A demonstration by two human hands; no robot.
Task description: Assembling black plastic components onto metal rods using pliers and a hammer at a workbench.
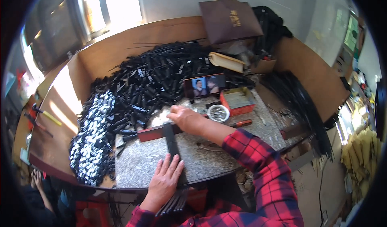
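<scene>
My left hand (165, 178) lies with its fingers stretched flat on a long flat black strip (171, 142) near the front edge of the speckled grey work surface (139, 166). The strip points away from me, and its far end meets a dark red bar (151, 134) lying crosswise. Over that bar, just beyond the strip's end, is my right hand (184, 117) with its fingers curled together. What they hold, if anything, is too small or hidden to make out. Close to my right wrist stands a round white tub (218, 113) of small metal pieces.
Black parts (149, 76) heap up at the back and left. A phone (204, 85) leans behind a red box (238, 101); an orange-handled tool (242, 123) lies nearby. Long black strips (300, 106) hang over the right edge. A brown bag (229, 21) tops the wooden rim. Another person's hand (37, 179) shows lower left.
</scene>
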